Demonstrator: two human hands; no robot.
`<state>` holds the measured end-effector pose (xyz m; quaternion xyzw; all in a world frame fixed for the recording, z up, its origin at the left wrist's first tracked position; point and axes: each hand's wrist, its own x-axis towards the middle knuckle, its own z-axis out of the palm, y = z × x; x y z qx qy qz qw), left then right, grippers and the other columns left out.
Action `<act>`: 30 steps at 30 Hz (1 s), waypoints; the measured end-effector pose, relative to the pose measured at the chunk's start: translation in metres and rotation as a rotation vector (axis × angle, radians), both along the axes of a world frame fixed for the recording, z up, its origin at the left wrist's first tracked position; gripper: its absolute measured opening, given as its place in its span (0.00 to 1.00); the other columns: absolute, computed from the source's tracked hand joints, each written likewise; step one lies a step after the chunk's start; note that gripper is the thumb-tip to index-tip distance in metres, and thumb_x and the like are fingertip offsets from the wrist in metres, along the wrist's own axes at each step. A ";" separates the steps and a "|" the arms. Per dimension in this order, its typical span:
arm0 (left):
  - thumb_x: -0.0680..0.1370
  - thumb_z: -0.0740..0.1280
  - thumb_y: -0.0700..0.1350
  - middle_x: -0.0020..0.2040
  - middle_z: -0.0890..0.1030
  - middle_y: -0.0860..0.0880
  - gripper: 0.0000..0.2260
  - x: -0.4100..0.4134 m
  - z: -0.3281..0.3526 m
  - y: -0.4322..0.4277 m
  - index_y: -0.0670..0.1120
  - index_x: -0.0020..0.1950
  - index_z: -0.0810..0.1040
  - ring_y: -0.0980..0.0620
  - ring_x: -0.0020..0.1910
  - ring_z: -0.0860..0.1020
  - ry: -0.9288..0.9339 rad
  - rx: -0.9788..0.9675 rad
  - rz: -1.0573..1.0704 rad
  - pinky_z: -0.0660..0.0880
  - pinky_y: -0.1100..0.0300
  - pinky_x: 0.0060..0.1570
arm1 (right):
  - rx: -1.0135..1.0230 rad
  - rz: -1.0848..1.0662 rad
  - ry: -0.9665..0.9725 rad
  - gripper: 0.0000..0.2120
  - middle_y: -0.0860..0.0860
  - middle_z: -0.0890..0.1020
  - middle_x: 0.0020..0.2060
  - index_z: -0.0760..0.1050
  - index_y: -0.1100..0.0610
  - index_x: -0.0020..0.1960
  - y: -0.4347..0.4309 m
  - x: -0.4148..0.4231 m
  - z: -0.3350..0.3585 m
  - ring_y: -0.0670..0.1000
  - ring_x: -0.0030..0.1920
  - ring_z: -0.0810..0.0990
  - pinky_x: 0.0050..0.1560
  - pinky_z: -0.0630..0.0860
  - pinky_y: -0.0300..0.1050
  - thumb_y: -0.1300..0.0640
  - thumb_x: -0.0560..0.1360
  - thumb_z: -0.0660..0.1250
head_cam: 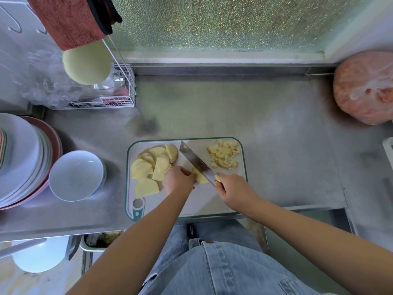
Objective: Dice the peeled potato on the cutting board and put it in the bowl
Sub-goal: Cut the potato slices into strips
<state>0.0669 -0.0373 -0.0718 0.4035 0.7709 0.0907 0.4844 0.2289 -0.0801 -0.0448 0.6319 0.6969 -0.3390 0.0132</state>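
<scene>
1. At the near edge of the steel bench (276, 124) lies the cutting board (212, 205), and both hands work over its middle.
2. The left hand (178, 180) is curled knuckles-up, its fingertips bent down onto a potato piece (201, 178) and pinning it to the board.
3. The right hand (235, 191) is closed round the handle of the knife (196, 161). The broad blade slants away towards the board's far edge, with its near part on the potato piece just beside the left fingertips.
4. The handle is almost wholly hidden inside the right fist. The left fingertips are hidden under the knuckles, so how far the blade has entered the piece cannot be told.
5. Potato slices (148, 167) are heaped along the board's left side, touching the left hand. Diced potato (224, 155) sits in a small pile at the board's far right corner.
6. The white bowl (63, 182) stands on the bench just left of the board, showing its bare inside. It touches a stack of plates (19, 158) that is cut off by the left edge.
7. A tied plastic bag (365, 88) of something orange sits at the bench's far right corner, partly cut off. A wire rack (125, 90) stands at the far left, its contents blurred behind clear plastic.
</scene>
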 end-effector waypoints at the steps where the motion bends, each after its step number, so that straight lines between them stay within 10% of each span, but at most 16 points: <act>1: 0.73 0.70 0.44 0.29 0.83 0.48 0.05 0.000 0.000 0.001 0.45 0.39 0.81 0.52 0.33 0.82 0.001 -0.007 -0.001 0.75 0.61 0.34 | -0.006 -0.002 -0.005 0.09 0.48 0.67 0.29 0.63 0.54 0.42 -0.001 -0.001 -0.001 0.54 0.32 0.69 0.33 0.61 0.46 0.55 0.80 0.55; 30: 0.71 0.70 0.45 0.34 0.84 0.48 0.04 0.012 -0.010 0.007 0.45 0.39 0.82 0.49 0.36 0.81 -0.023 0.005 -0.015 0.72 0.63 0.31 | 0.047 -0.033 -0.122 0.11 0.51 0.72 0.33 0.63 0.54 0.43 -0.004 -0.001 -0.004 0.57 0.35 0.73 0.33 0.64 0.47 0.52 0.82 0.53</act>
